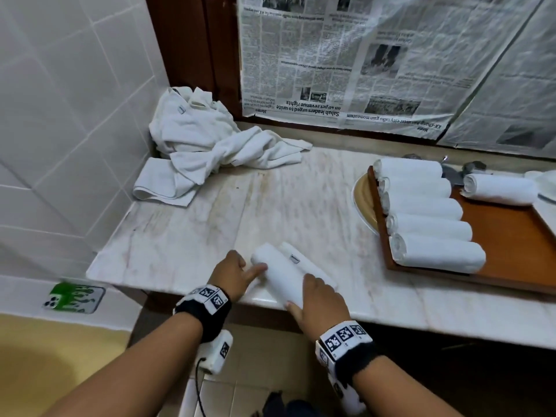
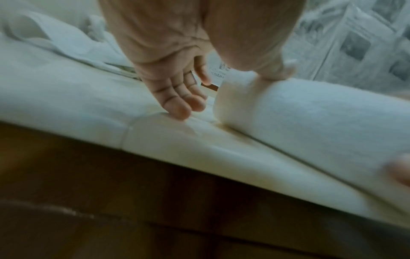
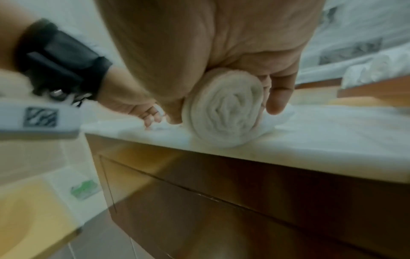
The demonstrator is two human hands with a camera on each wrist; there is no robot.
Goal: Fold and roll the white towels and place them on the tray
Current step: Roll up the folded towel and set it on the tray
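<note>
My right grip (image 1: 323,299) wraps the near end of a half-rolled white towel (image 1: 284,273) at the front edge of the marble bench (image 1: 234,212), thumb on one side, fingers (image 3: 279,94) on the other, the spiral end of the roll (image 3: 224,108) showing in the right wrist view. My left grip (image 1: 233,272) lies relaxed and holding nothing, its thumb touching the far end of the roll (image 2: 310,126), its other fingers (image 2: 177,105) straight with the tips down on the bench. An unrolled flap of the towel, with a small label, lies flat just beyond the roll.

To the right, a wooden tray (image 1: 517,251) carries five rolled towels (image 1: 427,212) side by side along its left edge, and a sixth roll (image 1: 499,189) lies apart at the tray's far end. A tan plate (image 1: 362,200) sits partly under the tray's left side. At the back left corner, a heap of loose white towels (image 1: 210,142) rests against the tiled wall. Newspaper (image 1: 361,61) covers the panel behind the bench. A phone in a green case (image 1: 75,297) lies on the ledge to the left.
</note>
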